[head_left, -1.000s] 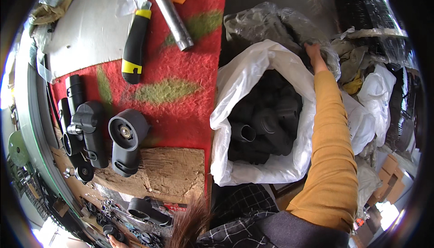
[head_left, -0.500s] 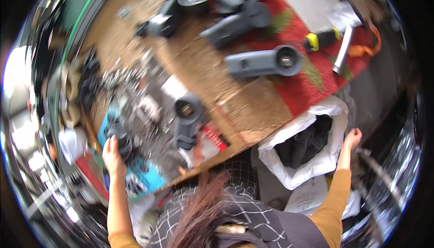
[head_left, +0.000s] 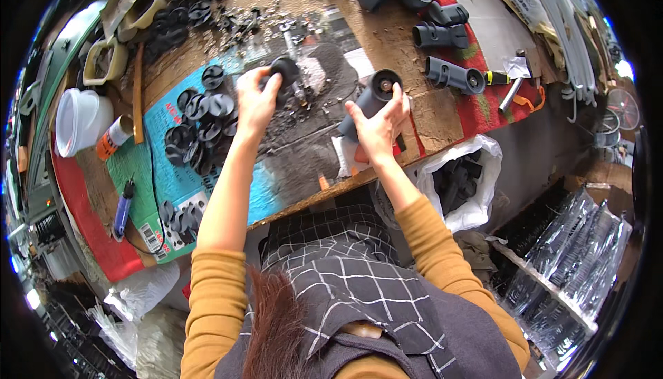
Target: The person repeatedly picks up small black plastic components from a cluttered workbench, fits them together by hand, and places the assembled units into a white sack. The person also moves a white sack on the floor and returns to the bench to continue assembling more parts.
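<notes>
Between the thumb and fingers of my left hand (head_left: 255,103) is a round black plastic cap (head_left: 284,70), raised over the middle of the table. My right hand (head_left: 380,125) wraps round a dark grey tubular plastic housing (head_left: 369,106), whose round end with a small metal-coloured centre tilts up and away from me. The cap and the housing are apart. To the left of my left wrist, a pile of similar black caps (head_left: 197,108) lies on the blue printed sheet (head_left: 160,120). Several more grey housings (head_left: 442,36) lie at the far right, on cardboard and red carpet.
Small metal parts (head_left: 238,23) are scattered across the far table. A purple-handled screwdriver (head_left: 123,206), an orange roll (head_left: 115,137) and a white tub (head_left: 83,120) sit at the left. Below the right edge stands a white bag (head_left: 487,196) of dark parts; a hammer (head_left: 512,92) lies above.
The view has turned. My left hand has come from the table's left side to the middle with a cap. My right hand has moved from beyond the white bag onto the housing.
</notes>
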Demonstrator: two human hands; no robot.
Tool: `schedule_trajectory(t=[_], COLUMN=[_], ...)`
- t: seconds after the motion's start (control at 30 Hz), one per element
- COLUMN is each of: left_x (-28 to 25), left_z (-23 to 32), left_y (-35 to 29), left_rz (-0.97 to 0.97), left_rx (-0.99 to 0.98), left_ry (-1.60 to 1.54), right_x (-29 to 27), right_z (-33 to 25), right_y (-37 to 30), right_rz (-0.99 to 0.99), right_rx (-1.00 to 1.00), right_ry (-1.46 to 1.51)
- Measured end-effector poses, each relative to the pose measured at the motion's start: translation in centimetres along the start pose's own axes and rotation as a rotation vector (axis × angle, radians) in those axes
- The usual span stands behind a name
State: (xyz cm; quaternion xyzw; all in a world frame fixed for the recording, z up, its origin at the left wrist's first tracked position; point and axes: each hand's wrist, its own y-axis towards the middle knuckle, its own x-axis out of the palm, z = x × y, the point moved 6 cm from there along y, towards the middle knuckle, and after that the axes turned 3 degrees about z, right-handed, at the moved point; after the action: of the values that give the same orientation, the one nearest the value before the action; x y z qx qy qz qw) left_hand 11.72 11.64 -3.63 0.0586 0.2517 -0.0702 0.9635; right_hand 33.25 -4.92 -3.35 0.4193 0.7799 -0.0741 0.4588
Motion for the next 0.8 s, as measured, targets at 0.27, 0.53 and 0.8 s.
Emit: schedule_trajectory(t=[0.27, 0.53, 0.8], left_x=[-3.4, -6.1, -2.7], left_z=[-2.5, -2.4, 0.5], left_y=[-3.9, -10.6, -14.1], left_rz=[0.088, -0.048, -0.171], left_rx=[-0.321, -0.602, -0.512], left_ry=[-0.467, -0.736, -0.417], right_x=[-0.4, -1.1, -0.8], right_z=[-4.7, -8.6, -5.5], right_y=[-5.5, -9.9, -8.2], right_rz=[-0.253, -0.253, -0.689], right_rx=[-0.264, -0.337, 0.191], right_ry=[0.245, 0.179, 0.358])
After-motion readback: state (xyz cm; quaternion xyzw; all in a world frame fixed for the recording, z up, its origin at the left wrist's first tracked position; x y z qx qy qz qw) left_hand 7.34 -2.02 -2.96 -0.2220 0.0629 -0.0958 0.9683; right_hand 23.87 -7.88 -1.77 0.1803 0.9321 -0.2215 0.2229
